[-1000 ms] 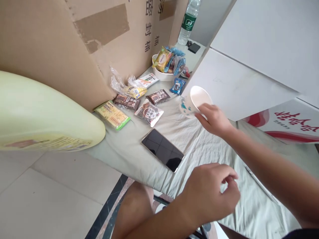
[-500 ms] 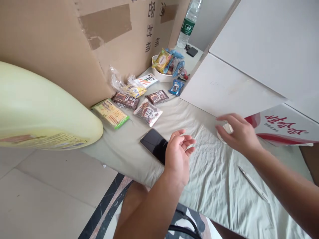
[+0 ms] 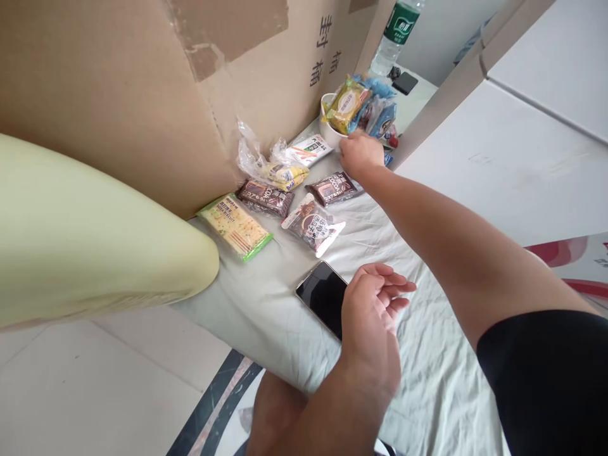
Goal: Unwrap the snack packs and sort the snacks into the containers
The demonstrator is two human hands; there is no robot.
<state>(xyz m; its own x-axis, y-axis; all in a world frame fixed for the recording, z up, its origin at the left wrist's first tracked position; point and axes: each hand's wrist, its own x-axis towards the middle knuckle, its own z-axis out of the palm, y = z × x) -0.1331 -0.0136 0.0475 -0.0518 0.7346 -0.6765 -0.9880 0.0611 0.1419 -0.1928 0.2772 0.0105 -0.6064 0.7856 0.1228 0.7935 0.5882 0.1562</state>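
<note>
The right hand (image 3: 360,154) reaches far over the worktop (image 3: 266,310), which a pale wrinkled cloth covers, to the white bowl (image 3: 329,130) full of small snack packets at the far end. The hand is just in front of the bowl and touches or nearly touches its near rim, right above a dark brown cocoa packet (image 3: 332,188). Its fingers are curled down and turned away from the camera, so I cannot tell if they pinch a packet or are only closing.

To take one packet well, I think the hand should grip a single wrapper by its edge and lift it straight up, so the heaped packets do not slide out and the bowl does not tip. The arm is almost fully stretched and crosses above the other packets, so a low elbow could sweep them.

The left hand (image 3: 373,316) hovers near the person, palm turned to the side, fingers loosely spread and a little bent, holding nothing. It is just beside the black phone (image 3: 323,296) and covers its near corner.
</note>
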